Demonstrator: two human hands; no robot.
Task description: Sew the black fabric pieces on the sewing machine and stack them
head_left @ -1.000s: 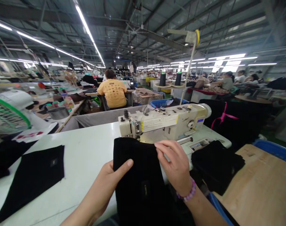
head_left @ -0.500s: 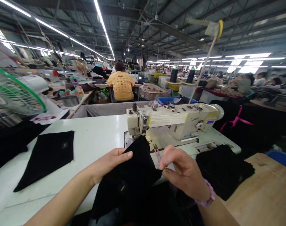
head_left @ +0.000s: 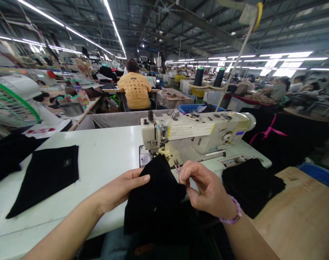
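Note:
A black fabric piece (head_left: 157, 191) hangs in front of the sewing machine, its upper corner pointing at the needle area. My left hand (head_left: 129, 186) grips its left edge, thumb on top and fingers partly behind the cloth. At the right edge, my right hand (head_left: 204, 187) pinches the cloth between thumb and fingertips; a purple band circles that wrist. Just behind the right fingers lies a pair of small scissors (head_left: 177, 165) with pink handles, partly hidden. The white sewing machine (head_left: 186, 130) stands beyond both hands.
Another black piece (head_left: 49, 173) with a small label lies flat on the left of the table (head_left: 110, 144). At right, a black fabric stack (head_left: 251, 184) sits beside a wooden board (head_left: 302, 209). A green-rimmed fan (head_left: 15, 101) stands at left. One person in yellow (head_left: 135, 90) sits ahead.
My view has shifted slightly, so the scene sits higher and further left. The lower part of the cloth has folded over, and its label no longer shows. Both hands stay at the cloth's edges.

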